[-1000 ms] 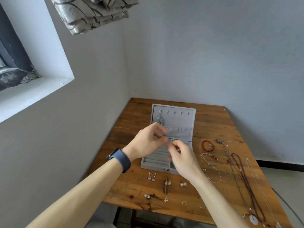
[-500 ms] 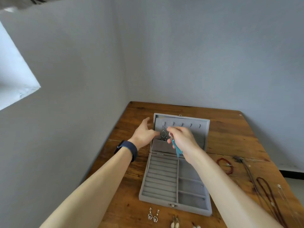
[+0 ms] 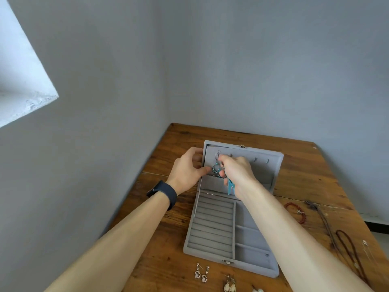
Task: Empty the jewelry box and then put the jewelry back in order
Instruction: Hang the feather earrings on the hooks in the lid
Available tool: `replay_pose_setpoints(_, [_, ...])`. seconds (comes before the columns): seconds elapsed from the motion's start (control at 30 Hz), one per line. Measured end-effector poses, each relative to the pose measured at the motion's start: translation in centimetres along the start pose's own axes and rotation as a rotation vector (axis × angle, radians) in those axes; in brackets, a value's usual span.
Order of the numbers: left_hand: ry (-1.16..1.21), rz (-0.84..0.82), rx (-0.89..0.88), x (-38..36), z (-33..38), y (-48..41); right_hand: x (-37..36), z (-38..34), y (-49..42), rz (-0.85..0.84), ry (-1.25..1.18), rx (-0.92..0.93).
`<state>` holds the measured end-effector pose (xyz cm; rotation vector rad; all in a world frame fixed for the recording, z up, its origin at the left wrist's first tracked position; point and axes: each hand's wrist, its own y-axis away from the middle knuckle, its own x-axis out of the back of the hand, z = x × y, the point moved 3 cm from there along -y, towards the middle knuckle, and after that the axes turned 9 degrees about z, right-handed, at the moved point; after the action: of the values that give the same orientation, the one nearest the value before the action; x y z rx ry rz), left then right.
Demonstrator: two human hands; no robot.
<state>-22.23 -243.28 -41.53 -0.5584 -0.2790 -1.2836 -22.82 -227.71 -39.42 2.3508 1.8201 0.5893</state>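
Observation:
The grey velvet jewelry box (image 3: 212, 232) lies open on the wooden table, its lid (image 3: 267, 169) tilted back with a row of small hooks. A teal beaded earring (image 3: 215, 168) hangs from the leftmost hook. My right hand (image 3: 236, 173) pinches a second earring with a teal feather (image 3: 230, 187) close to that hook. My left hand (image 3: 187, 171) grips the lid's left edge, thumb beside the hanging earring. The ring rows and side compartments look empty.
Earring pairs (image 3: 201, 273) lie in front of the box at the table's near edge. A red bead bracelet (image 3: 295, 211) and long dark necklaces (image 3: 345, 243) lie to the right. Walls close the table's left and far sides.
The view dropped toward the box. My hands rose from the ring rows to the lid; the right hand brought the feather earring up near the hooks and the left took the lid's edge.

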Motion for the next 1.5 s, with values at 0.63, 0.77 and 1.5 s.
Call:
replay_pose_setpoints(0.63, [0.033, 0.060, -0.013, 0.7, 0.4, 1.1, -0.6, -0.1, 1.4, 0.075, -0.050, 0.005])
replay_pose_setpoints(0.77, [0.022, 0.059, -0.023, 0.9, 0.4, 1.3, -0.6, 0.4, 1.3, 0.108, -0.003, 0.018])
replay_pose_setpoints(1.5, [-0.029, 0.061, -0.048, 0.9, 0.6, 1.8, -0.8, 0.5, 2.5, -0.006, -0.127, -0.142])
